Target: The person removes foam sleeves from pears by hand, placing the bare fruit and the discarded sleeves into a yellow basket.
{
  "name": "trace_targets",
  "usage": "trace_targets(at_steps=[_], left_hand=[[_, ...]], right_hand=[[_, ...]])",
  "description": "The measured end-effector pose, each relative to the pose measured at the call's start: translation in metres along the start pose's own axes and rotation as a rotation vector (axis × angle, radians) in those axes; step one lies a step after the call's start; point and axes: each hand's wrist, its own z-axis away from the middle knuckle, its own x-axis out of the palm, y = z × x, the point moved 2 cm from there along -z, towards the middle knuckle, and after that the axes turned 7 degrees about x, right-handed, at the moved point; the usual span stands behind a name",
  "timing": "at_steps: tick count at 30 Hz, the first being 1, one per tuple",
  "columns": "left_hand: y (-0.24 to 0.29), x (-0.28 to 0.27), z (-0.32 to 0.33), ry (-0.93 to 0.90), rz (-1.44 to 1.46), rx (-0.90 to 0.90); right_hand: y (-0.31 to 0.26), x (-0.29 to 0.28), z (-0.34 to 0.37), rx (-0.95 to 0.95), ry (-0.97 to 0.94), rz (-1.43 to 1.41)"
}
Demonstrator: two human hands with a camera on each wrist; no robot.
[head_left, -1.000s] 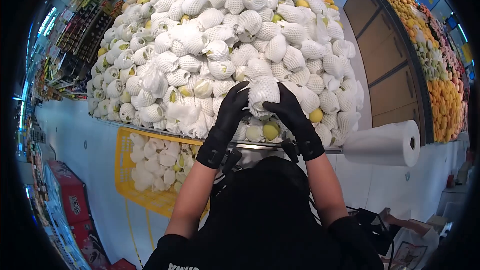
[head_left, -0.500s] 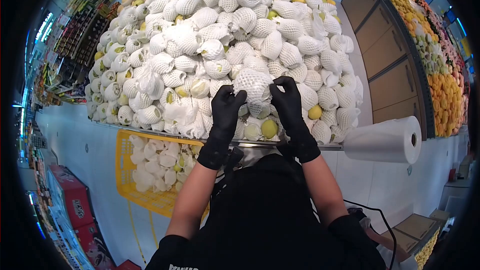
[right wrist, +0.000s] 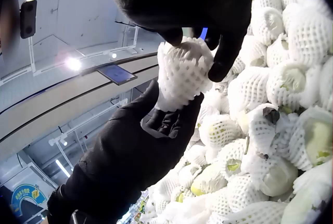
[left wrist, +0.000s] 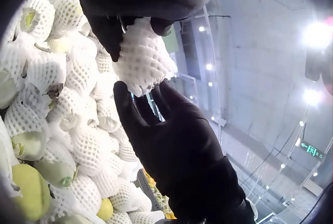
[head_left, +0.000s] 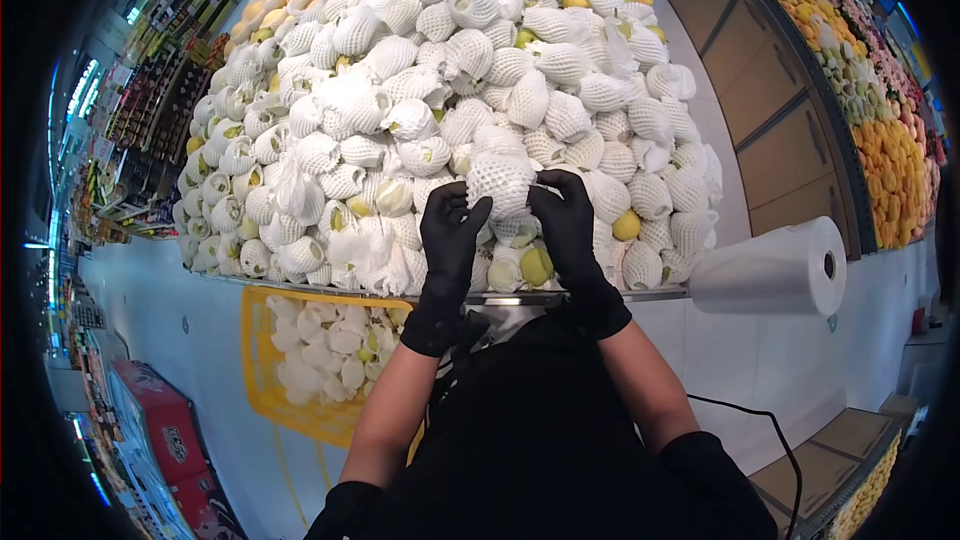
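Low over the near part of the heap, both black-gloved hands hold one fruit in a white foam net. My left hand grips its left side with thumb and fingertips. On the opposite side, my right hand pinches the net with bent fingers. The right wrist view shows the netted fruit between the fingertips of the two hands, its pale top showing in the sleeve's opening. In the left wrist view the net's ragged edge faces the right hand's fingertips. The fruit's kind is hidden by the net.
A big heap of foam-netted fruits fills the stand, with a bare yellow-green fruit near its front edge. Below left is a yellow crate of foam nets. A roll of clear plastic bags juts out at the right.
The hands have shifted from wrapping round the netted fruit to holding its sides with fingertips. The fruit has turned between them, and the head view has shifted slightly.
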Motion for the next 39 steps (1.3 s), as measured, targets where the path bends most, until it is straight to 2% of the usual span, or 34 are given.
trace_targets(at_steps=[5,8,12,18,21,24,27,30,33,36,39], left_hand=[[0.001,0.001,0.001,-0.144,-0.021,-0.174],[-0.011,0.003,0.002,-0.139,-0.027,-0.203],[-0.004,0.018,0.003,-0.065,-0.02,-0.165],[-0.011,0.021,0.008,-0.167,-0.069,-0.164],[-0.006,0.031,0.014,-0.132,0.022,-0.172],[-0.009,0.037,0.021,-0.166,-0.008,-0.167],[-0.02,0.042,0.027,-0.183,0.051,-0.206],[-0.017,0.053,0.035,-0.183,0.033,-0.211],[-0.024,0.06,0.038,-0.16,-0.015,-0.208],[-0.032,0.059,0.033,-0.23,-0.417,-0.186],[-0.033,0.059,0.037,-0.162,-0.274,-0.279]], right_hand=[[0.013,-0.007,-0.001,-0.13,0.016,0.038],[0.016,-0.014,-0.004,-0.126,-0.02,0.113],[0.011,-0.025,-0.005,-0.094,-0.053,0.154],[-0.004,-0.046,-0.01,-0.071,-0.084,0.373],[-0.002,-0.055,-0.013,-0.057,-0.109,0.291],[-0.009,-0.061,-0.012,-0.034,-0.118,0.301],[-0.011,-0.071,-0.019,-0.133,-0.167,0.44],[-0.004,-0.084,-0.022,-0.051,-0.202,0.326],[-0.001,-0.092,-0.019,-0.209,-0.185,0.365],[-0.01,-0.092,-0.005,-0.517,-0.176,0.62],[-0.019,-0.095,0.0,-0.636,-0.129,0.735]])
